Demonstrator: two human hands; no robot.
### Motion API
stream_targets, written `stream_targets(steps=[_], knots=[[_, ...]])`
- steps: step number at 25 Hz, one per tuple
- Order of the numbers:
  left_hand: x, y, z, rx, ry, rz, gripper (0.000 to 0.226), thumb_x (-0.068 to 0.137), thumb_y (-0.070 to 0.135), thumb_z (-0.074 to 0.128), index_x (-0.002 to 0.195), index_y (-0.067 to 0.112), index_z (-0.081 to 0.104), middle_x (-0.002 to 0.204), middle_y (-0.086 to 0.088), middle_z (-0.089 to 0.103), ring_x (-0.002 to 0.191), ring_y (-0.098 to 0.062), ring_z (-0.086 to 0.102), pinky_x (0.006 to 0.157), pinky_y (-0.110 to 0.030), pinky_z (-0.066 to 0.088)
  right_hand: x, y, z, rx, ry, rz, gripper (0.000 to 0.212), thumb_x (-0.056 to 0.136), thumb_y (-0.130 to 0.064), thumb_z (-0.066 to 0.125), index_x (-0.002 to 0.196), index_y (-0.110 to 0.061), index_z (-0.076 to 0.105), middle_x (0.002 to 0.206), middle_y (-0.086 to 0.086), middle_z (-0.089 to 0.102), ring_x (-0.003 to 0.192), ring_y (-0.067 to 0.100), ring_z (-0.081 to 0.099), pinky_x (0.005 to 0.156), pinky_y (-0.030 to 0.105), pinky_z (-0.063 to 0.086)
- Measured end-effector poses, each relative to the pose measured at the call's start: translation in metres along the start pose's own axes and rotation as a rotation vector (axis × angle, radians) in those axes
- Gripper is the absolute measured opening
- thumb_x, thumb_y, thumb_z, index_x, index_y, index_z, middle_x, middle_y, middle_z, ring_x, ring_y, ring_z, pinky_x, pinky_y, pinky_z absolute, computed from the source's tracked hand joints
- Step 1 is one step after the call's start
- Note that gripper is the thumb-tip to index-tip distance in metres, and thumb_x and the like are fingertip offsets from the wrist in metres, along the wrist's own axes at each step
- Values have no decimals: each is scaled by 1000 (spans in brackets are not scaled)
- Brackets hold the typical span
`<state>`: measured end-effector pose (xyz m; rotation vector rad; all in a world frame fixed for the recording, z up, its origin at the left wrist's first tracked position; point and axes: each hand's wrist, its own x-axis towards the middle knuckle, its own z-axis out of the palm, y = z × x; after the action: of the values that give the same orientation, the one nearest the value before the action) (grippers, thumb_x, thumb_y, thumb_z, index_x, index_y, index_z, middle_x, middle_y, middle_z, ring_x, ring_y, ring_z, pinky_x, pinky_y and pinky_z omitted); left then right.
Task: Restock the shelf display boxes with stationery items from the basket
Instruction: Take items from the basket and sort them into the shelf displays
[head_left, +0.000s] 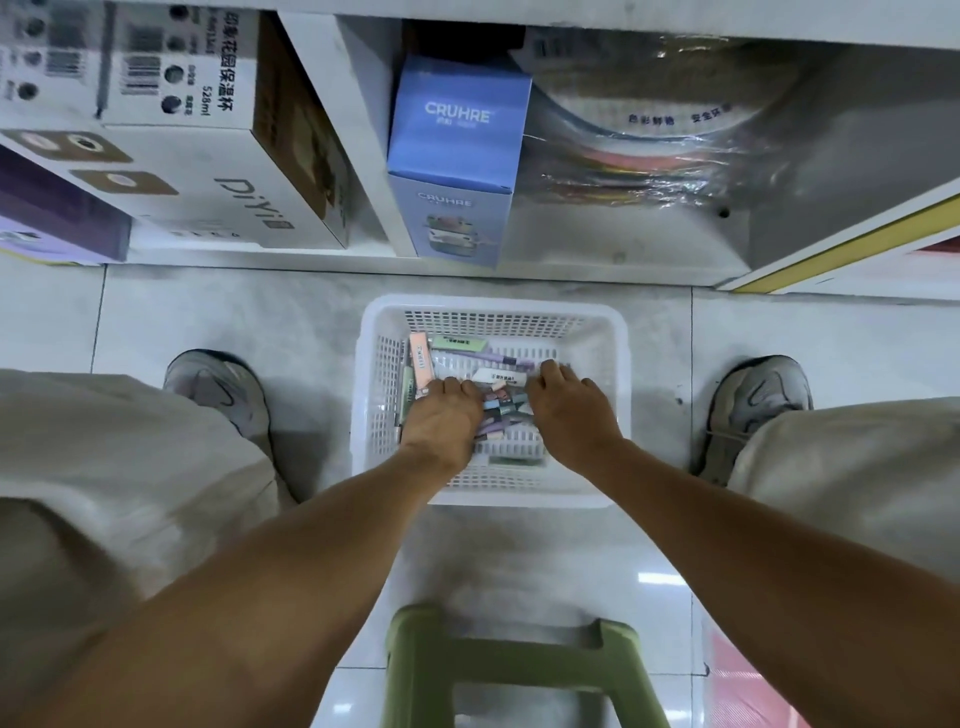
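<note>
left hand (443, 415): down in the basket, knuckles up, fingers curled into the heap of stationery items; grip looks closed on a few pieces at the left side of the heap, exactly which ones is hidden under the hand.
basket (618, 374): white mesh, on the floor between the person's two shoes, just in front of the bottom shelf; its long axis runs left-right.
stationery items (498, 402): loose heap on the basket floor, small pastel pens or markers plus flat packets; no common direction, they lie criss-cross.
pink packet (420, 364): long axis points away from the person toward the shelf, lying along the left wall of the basket.
white packet (501, 377): long axis runs roughly left-right, slightly slanted, between the two hands.
right hand (569, 402): also in the basket, fingers bent down over the right side of the heap; cannot tell whether the grip is clamped on anything or only touching.
risk, my guess: a mixed handful scooped from a crossed heap could shed small pieces back into the basket or onto the floor.
risk, my guess: sorts could get mixed and land in the wrong display box; no display box shows here.
stool (514, 670): green, near the person, behind the basket.
</note>
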<state>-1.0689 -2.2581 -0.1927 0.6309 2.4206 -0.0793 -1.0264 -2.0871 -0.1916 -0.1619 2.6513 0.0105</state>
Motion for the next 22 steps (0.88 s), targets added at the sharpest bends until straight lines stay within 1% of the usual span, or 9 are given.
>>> stream_targets(steps=[3, 5, 9, 11, 13, 15, 17, 20, 22], knots=[[1, 1, 1, -99, 1, -81, 42, 85, 17, 71, 120, 8, 51, 117, -13, 53, 109, -27, 52, 91, -40, 52, 5, 4, 0, 100, 7, 40, 43, 90, -19, 64, 131, -13, 53, 125, 7, 57, 117, 24, 54, 87, 34, 51], [2, 0, 1, -154, 12, -125, 30, 84, 12, 71, 111, 11, 58, 113, -11, 53, 107, -26, 51, 91, -37, 51, 10, 4, -3, 294, -24, 117, 40, 88, -22, 67, 125, -14, 58, 120, 5, 62, 114, 24, 57, 84, 32, 52], [4, -5, -2, -342, 17, -176, 24, 78, 15, 75, 98, 18, 61, 94, -1, 58, 91, -20, 59, 67, -27, 47, 18, 6, -17, 787, -124, 320, 20, 80, -25, 78, 83, -18, 59, 80, -2, 62, 78, 21, 63, 53, 21, 42], [8, -12, -8, -466, -41, -236, 25, 75, 22, 79, 89, 23, 59, 85, 3, 63, 76, -15, 62, 55, -24, 45, 21, 8, -26, 950, -108, 443, 18, 79, -23, 79, 76, -17, 62, 71, 0, 62, 67, 18, 60, 50, 22, 41], [11, -20, -16, -760, -90, -361, 29, 71, 21, 85, 81, 23, 58, 77, 1, 66, 65, -13, 65, 49, -23, 48, 19, 11, -36, 1114, -92, 570, 14, 79, -18, 79, 75, -15, 66, 71, 3, 64, 64, 17, 59, 54, 24, 44], [11, -26, -26, -1171, -131, -435, 30, 66, 7, 88, 86, 11, 66, 78, -11, 72, 63, -20, 71, 56, -31, 59, 14, 13, -46, 1297, -179, 631, 12, 80, -10, 79, 86, -3, 71, 78, 13, 67, 67, 23, 60, 64, 30, 49], [5, -24, -38, -1424, -222, -421, 40, 60, 1, 89, 95, -2, 69, 86, -21, 74, 73, -28, 74, 68, -39, 62, 6, 12, -54, 1433, -335, 568, 24, 82, -4, 77, 101, 9, 70, 89, 24, 65, 74, 29, 59, 69, 37, 49], [-3, -8, -50, -1586, -305, -446, 64, 51, 5, 89, 109, -5, 65, 104, -24, 71, 95, -36, 71, 89, -51, 57, 0, 7, -64, 1556, -438, 483, 32, 83, -6, 77, 112, 5, 70, 107, 23, 71, 96, 41, 67, 90, 46, 54], [-6, 0, -54, -1654, -325, -455, 73, 46, 8, 89, 113, -2, 64, 112, -20, 70, 106, -35, 66, 97, -50, 52, 1, 6, -69, 1568, -433, 467, 34, 85, -13, 78, 115, 1, 70, 117, 24, 70, 109, 37, 66, 101, 45, 48]])
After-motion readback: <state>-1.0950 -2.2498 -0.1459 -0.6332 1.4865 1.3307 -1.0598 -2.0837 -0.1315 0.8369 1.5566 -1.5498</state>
